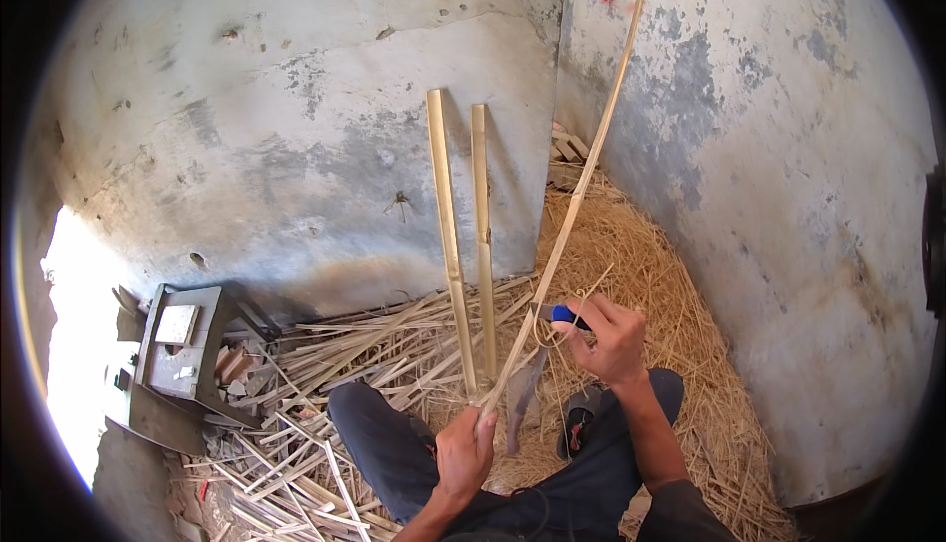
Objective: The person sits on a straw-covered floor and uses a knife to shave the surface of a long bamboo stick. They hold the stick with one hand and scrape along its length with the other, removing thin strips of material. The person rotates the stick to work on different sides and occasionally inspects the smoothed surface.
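Observation:
A long bamboo strip (581, 194) slants from my lap up to the right. My left hand (463, 453) is closed round its lower end. In my right hand (613, 340) is a knife with a blue handle (566, 315), its blade against the strip's lower part. A thin curled shaving (594, 293) loops around the blade and my right fingers. Two wider bamboo strips, one on the left (447, 217) and a shorter one (481, 197), stand leaning on the wall ahead. Below the knife, a dark grey flat piece (525, 399) stands between my legs; its kind is unclear.
Split bamboo strips (394, 340) lie heaped on the left floor. A pile of straw-coloured shavings (680, 345) fills the right corner. An overturned-looking dark wooden stool (212, 345) is at the left, by a bright opening. Worn walls (315, 128) meet ahead.

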Action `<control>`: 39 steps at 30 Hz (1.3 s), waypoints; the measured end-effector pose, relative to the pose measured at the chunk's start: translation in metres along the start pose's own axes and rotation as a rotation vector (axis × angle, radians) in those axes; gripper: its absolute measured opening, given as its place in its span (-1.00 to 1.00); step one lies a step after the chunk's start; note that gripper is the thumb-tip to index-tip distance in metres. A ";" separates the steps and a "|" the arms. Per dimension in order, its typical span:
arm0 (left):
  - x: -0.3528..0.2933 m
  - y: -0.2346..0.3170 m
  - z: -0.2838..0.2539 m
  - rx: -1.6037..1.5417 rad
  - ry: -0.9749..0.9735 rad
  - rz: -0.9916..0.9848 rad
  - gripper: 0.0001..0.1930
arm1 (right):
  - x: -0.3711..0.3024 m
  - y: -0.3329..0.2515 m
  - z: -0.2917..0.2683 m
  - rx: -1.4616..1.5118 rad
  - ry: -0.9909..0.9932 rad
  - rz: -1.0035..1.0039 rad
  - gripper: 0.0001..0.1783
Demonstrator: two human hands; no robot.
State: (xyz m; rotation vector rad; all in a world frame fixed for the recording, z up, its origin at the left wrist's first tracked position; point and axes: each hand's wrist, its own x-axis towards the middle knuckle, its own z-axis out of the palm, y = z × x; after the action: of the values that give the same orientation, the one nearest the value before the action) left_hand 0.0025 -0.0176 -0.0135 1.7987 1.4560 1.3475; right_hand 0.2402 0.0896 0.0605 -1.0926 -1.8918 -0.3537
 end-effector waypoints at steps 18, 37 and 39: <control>-0.016 -0.022 0.003 -0.234 -0.080 -0.139 -0.47 | -0.002 -0.015 0.011 0.141 0.045 0.054 -0.64; 0.006 -0.013 -0.004 -0.084 0.127 -0.005 -0.76 | -0.068 0.005 0.052 0.703 0.029 0.513 -0.73; 0.006 -0.018 -0.006 -0.013 0.152 0.001 -0.75 | -0.067 0.017 0.046 1.006 0.121 0.779 -0.74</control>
State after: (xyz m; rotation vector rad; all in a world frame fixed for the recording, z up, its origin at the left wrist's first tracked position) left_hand -0.0116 -0.0073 -0.0228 1.7210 1.5191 1.5193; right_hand 0.2423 0.0908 -0.0226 -0.9354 -1.1190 0.8635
